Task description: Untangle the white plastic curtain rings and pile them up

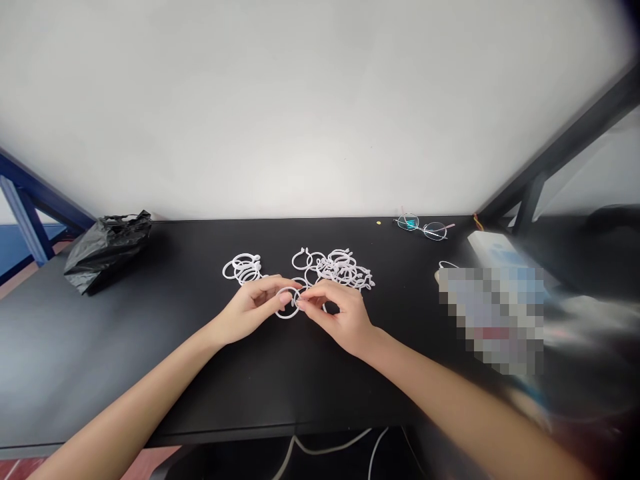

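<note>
Between thumb and fingers, my left hand [255, 305] pinches a white ring [287, 317] that looks like a plastic curtain ring. My right hand [340, 312] meets it at the ring's right side, its fingertips closed on a small part that my fingers mostly hide; it seems to be another white ring. Just behind the right hand spreads a loose pile of white rings [340, 267], many with small knobs or eyelets. A smaller cluster of white rings [246, 268] lies beyond my left hand.
On the black table [240, 387], a crumpled black plastic bag [107, 250] sits at the left. Eyeglasses [423, 227] lie near the wall at the back right. A white box [493, 250] and a pixelated item [493, 320] are at the right. Cables [330, 450] hang below the front edge.
</note>
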Demonstrator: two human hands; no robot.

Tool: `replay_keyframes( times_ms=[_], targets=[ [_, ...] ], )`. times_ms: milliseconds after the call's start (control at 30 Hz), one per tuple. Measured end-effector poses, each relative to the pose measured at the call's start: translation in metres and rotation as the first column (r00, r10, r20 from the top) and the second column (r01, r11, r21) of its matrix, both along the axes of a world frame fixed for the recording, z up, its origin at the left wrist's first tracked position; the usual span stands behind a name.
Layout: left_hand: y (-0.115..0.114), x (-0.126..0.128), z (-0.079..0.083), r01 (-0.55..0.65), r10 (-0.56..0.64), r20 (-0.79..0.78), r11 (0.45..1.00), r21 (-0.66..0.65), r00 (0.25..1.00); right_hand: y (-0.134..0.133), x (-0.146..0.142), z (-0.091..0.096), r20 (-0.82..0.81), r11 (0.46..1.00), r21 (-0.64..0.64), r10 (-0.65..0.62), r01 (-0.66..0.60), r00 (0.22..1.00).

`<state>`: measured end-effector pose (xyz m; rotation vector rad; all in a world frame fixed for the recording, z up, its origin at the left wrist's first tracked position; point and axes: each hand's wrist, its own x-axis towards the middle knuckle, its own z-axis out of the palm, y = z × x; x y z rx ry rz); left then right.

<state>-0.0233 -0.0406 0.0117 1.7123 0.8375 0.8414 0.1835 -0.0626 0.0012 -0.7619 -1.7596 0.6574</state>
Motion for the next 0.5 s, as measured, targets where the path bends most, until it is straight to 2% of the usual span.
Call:
replay_keyframes(
  times_ms=[167,367,500],
  targets=[
    [-0.0011,0.0014,0.0006,0.041,-0.039,0.049,0.999,-0.024,0.998,0.0000,0.0010,0.0052,-0.024,0.995,0.026,-0.092,0.092,0.995],
    [-0.0003,0.0011,0.0006,0.043,-0.042,0.064,0.999,-0.024,0.997,0.0026,0.0016,0.0068,-0.034,0.994,0.039,-0.104,0.105,0.994],
    [-0.0012,-0.0002,0.0029,-0.005,0.004,0.086,1.000,0.010,0.996,0.0026,0.0009,0.0036,-0.027,0.993,0.040,-0.112,0.114,0.993]
  ],
)
